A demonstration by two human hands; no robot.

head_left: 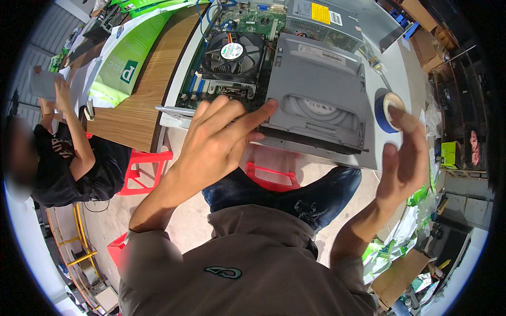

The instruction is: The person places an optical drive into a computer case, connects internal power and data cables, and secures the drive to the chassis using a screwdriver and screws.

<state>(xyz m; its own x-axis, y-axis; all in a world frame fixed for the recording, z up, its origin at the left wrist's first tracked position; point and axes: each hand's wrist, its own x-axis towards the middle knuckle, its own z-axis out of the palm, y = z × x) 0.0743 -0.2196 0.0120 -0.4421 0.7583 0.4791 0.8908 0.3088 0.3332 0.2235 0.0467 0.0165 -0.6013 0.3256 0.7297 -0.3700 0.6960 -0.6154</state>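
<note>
An opened desktop computer lies in front of me, with a black cooling fan point(232, 52) over its green circuit board. At its right is a grey drive cage point(319, 79) with a disc-shaped window in its cover. My left hand point(219, 134) is at the cage's near left corner, index finger on the edge and thumb lower at the front. The other fingers curl over the front of the case. My right hand point(405, 158) is raised beside a roll of blue tape point(386, 112), its fingers curved and apart. One fingertip overlaps the roll; whether it touches cannot be told.
A silver power supply point(319, 26) sits behind the cage. A brush-like tool point(378, 68) lies right of the case. Green and white packaging point(126, 58) covers part of the wooden table point(126, 118). At left, another person holds a grey flat object point(43, 85). Red stools point(141, 174) stand below.
</note>
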